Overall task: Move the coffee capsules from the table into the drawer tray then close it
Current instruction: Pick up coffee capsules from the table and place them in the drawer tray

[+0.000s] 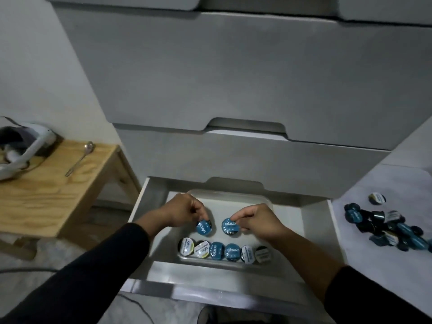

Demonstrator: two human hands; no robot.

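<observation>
The bottom drawer (149,195) of a grey drawer unit (233,78) stands pulled out, with a pale tray (261,202) lying inside it. Both hands are over the tray. The left hand (184,210) pinches a blue-lidded capsule (203,228) between curled fingertips, the capsule tilted and low over the tray floor. The right hand (259,220) likewise pinches a second blue capsule (230,226), its lid facing up and marked EXCELSO; the two capsules sit near each other but apart. Whether either capsule touches the tray floor cannot be told. Along the near wall of the tray stands a row of six capsules (224,251), touching side by side: white and yellow lids at the left, two blue in the middle, a white and a dark one at the right. To the right of the drawer, on a white table (385,265), lies a loose heap of remaining capsules (385,226), mostly blue and black, with one white-lidded capsule (376,198) apart at the far side. To the left is a wooden side table (46,202) bearing a spoon (80,157) and a white headset (21,146). Both forearms wear dark sleeves (81,284).
</observation>
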